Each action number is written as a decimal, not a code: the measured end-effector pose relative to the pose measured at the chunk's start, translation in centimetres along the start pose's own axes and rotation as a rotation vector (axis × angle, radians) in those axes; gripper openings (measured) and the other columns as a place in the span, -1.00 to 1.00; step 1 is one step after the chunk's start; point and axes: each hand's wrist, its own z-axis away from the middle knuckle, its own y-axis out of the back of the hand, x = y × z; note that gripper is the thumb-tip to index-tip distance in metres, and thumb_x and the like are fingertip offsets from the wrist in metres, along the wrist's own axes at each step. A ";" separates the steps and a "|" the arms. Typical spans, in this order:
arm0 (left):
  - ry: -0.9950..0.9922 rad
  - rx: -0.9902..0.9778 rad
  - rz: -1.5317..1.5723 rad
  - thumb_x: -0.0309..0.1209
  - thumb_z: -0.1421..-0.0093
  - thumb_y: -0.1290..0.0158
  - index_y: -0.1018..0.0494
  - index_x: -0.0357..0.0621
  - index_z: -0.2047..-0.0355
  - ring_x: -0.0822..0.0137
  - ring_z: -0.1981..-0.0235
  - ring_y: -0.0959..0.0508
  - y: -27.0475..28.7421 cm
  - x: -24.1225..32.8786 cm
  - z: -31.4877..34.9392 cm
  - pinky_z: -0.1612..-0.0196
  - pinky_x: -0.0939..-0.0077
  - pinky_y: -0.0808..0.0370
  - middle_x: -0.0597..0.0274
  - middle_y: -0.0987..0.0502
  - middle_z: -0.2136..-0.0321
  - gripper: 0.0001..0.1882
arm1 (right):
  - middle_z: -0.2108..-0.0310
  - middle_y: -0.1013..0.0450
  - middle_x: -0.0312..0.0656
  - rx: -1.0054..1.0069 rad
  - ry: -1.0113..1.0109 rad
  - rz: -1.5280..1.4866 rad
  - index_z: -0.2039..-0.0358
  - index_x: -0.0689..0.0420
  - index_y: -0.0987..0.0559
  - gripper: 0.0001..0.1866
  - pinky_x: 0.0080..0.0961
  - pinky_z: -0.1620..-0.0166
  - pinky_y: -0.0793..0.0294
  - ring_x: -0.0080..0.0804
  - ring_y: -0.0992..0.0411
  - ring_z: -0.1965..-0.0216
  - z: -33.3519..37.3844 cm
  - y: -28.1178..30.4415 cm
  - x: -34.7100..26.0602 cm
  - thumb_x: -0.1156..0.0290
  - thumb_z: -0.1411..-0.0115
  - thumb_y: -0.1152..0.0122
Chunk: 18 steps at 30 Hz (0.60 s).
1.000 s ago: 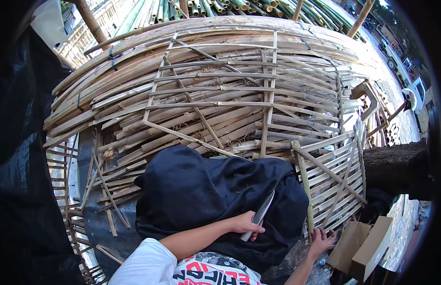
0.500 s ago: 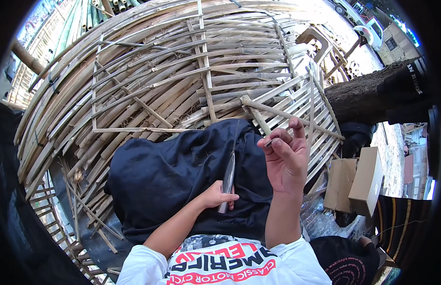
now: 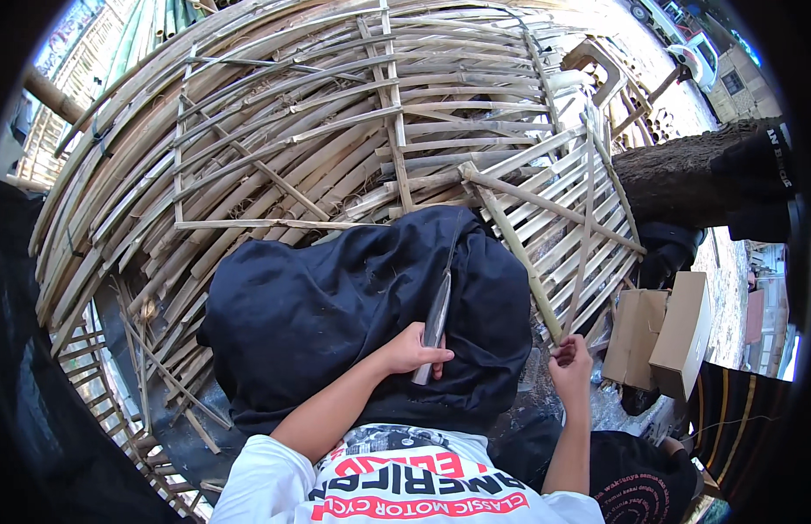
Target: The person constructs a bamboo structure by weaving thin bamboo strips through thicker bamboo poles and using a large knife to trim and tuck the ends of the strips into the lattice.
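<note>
With your left hand curled round the long knife, angle its tip away from your right hand, whose fingertips bunch, grip unclear, at the near end of the slatted bamboo panel just ahead.

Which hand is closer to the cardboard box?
Right. The right hand is just left of the cardboard box, with a gap between. The left hand is farther left, holding the knife over the black cloth.

L hand grips knife over blk cloth; R hand nr slatted bamboo frame, contact unclear.
</note>
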 end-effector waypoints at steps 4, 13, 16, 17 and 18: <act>0.019 -0.033 -0.003 -0.40 -0.19 -0.23 -0.40 -0.23 0.48 0.29 0.55 -0.63 -0.3 0.5 -0.3 0.41 0.41 -0.55 0.17 -0.54 0.62 -0.76 | 0.51 -0.49 -0.17 -0.056 -0.130 0.138 0.25 0.22 -0.46 -0.69 -0.46 0.33 -0.52 -0.40 -0.50 0.50 3.8 -3.6 8.3 0.67 0.05 -0.24; 0.036 0.001 0.007 -0.39 -0.20 -0.22 -0.40 -0.22 0.48 0.28 0.55 -0.63 0.0 0.3 -0.2 0.41 0.41 -0.55 0.16 -0.54 0.62 -0.76 | 0.49 -0.54 -0.11 0.108 -0.053 0.144 0.24 0.19 -0.47 -0.68 -0.30 0.28 -0.54 -0.17 -0.58 0.41 3.4 -9.1 12.4 0.67 0.04 -0.26; 0.023 0.009 0.001 -0.39 -0.21 -0.22 -0.40 -0.22 0.47 0.28 0.55 -0.63 0.0 0.3 -0.1 0.41 0.41 -0.55 0.16 -0.54 0.62 -0.76 | 0.49 -0.54 -0.11 0.118 -0.045 0.122 0.21 0.16 -0.47 -0.66 -0.28 0.27 -0.54 -0.16 -0.58 0.41 3.4 -9.5 12.7 0.66 0.05 -0.27; 0.024 0.007 -0.008 -0.39 -0.21 -0.22 -0.40 -0.22 0.47 0.29 0.55 -0.63 -0.1 0.3 -0.2 0.41 0.41 -0.55 0.17 -0.54 0.62 -0.76 | 0.49 -0.54 -0.11 0.129 -0.026 0.125 0.21 0.16 -0.47 -0.66 -0.28 0.27 -0.54 -0.16 -0.58 0.41 3.3 -9.4 13.0 0.66 0.05 -0.27; 0.016 0.005 -0.010 -0.39 -0.21 -0.23 -0.40 -0.22 0.47 0.30 0.55 -0.63 -0.2 0.5 -0.1 0.41 0.41 -0.56 0.17 -0.54 0.62 -0.76 | 0.49 -0.54 -0.12 0.127 -0.027 0.132 0.23 0.18 -0.47 -0.69 -0.36 0.31 -0.54 -0.22 -0.58 0.43 3.3 -9.6 13.4 0.69 0.03 -0.25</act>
